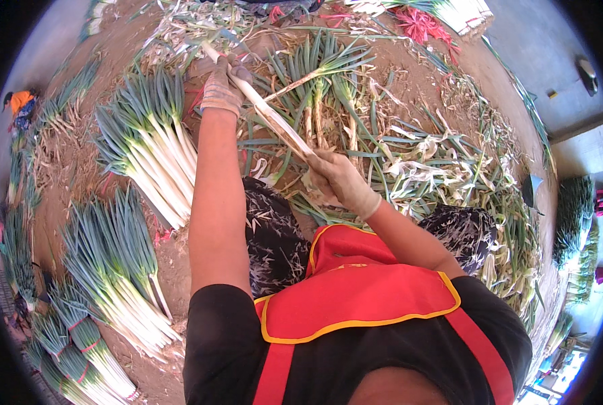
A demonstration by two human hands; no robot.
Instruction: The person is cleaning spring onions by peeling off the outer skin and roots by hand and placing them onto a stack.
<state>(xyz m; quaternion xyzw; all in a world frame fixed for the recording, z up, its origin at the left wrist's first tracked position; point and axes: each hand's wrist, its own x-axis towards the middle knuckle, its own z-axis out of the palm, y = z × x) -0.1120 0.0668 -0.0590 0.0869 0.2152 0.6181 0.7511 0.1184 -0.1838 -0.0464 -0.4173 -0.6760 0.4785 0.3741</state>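
A long white green onion stalk (269,116) stretches diagonally in front of me. My left hand (226,84), in a pale glove, is wrapped round its far part, with the white tip poking out beyond the fingers. Its near end is gripped by my right hand (342,181), gloved too, where the outer layer looks brownish. Just past the stalk lie unpeeled green onions (317,111) with soiled stems and green leaves. Left of my left forearm rests a pile of clean green onions (158,145), white ends toward me.
Another clean pile (116,270) lies at the near left, beside tied bundles (89,351). Stripped leaves and skins (443,175) cover the ground on the right. Red ties (420,25) lie at the far side. A person in orange (22,102) is at the far left.
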